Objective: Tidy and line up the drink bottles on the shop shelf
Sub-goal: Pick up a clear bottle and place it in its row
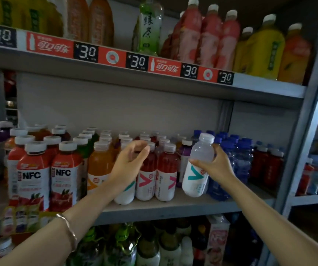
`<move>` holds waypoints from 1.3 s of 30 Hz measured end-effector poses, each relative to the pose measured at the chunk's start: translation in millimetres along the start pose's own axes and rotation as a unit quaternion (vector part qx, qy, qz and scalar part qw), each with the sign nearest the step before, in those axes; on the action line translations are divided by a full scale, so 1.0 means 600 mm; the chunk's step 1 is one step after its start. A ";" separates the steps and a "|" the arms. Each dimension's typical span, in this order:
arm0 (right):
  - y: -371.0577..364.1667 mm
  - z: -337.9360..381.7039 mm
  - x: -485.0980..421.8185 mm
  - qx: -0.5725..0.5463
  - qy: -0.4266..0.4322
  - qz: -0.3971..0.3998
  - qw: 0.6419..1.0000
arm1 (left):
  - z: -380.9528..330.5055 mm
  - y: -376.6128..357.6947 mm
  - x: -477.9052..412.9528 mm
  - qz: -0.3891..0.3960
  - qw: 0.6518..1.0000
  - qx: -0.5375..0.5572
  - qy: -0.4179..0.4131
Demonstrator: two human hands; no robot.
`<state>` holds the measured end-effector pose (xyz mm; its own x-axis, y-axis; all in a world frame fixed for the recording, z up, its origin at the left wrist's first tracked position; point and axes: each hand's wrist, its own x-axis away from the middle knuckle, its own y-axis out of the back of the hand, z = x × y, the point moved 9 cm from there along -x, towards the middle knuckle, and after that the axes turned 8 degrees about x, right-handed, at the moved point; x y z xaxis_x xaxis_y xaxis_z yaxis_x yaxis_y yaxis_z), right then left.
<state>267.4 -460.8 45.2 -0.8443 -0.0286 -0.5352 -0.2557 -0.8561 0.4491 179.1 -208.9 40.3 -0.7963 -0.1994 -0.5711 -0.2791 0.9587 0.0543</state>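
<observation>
My right hand (213, 164) grips a clear bottle with a white label and a teal V (197, 169), tilted and lifted just above the middle shelf (173, 206). My left hand (129, 162) hovers with curled, parted fingers over a partly hidden teal-V bottle (125, 192) at the front of the row, holding nothing. Two red bottles with pink V labels (156, 175) stand upright between the hands. An orange bottle (98, 166) stands left of my left hand.
Large red NFC juice bottles (48, 173) fill the shelf's left side, blue-capped water bottles (231, 162) and dark red bottles (267, 164) the right. The upper shelf (135, 79) carries tea and juice bottles above price tags. More bottles crowd the shelf below.
</observation>
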 end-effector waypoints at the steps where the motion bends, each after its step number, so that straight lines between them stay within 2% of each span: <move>1: -0.009 -0.012 -0.006 0.000 -0.002 -0.004 1.000 | 0.000 0.001 -0.002 -0.004 1.000 -0.015 -0.005; 18: -0.104 -0.097 -0.048 0.063 -0.024 0.014 0.998 | 0.013 0.037 -0.023 -0.056 0.997 -0.055 -0.013; 24: -0.106 -0.090 -0.044 0.048 -0.014 0.016 0.999 | 0.005 0.043 -0.025 -0.062 0.994 -0.090 -0.027; 30: -0.116 -0.068 -0.051 0.074 0.011 0.096 0.993 | -0.010 0.054 -0.026 -0.068 0.990 -0.116 -0.031; 35: -0.060 -0.024 -0.093 0.092 0.016 0.046 0.995 | -0.019 0.050 -0.044 -0.060 0.992 -0.104 -0.030; 39: -0.050 0.000 -0.156 0.084 -0.006 0.070 0.994 | -0.031 0.029 -0.074 -0.033 0.994 -0.099 -0.040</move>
<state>353.9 -432.4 81.8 -0.8820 -0.1341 -0.4517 -0.2105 -0.7455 0.6324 199.7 -187.1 81.7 -0.7302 -0.2364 -0.6410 -0.4352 0.8842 0.1698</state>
